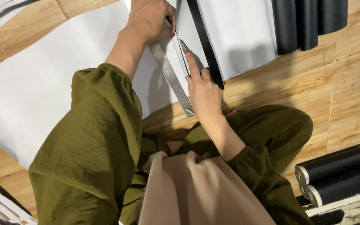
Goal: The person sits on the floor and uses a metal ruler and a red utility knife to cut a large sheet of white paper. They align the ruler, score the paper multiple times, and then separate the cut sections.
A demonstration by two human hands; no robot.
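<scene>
Left hand pins long scuffed steel ruler.

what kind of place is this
Probably a craft or home workshop on a wooden floor: a large white sheet spread out, a metal ruler, and rolls of black material nearby.

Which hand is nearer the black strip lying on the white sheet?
Right. The right hand lies beside the black strip, fingers next to its near end. The left hand presses the metal ruler, farther left of the strip.
</scene>
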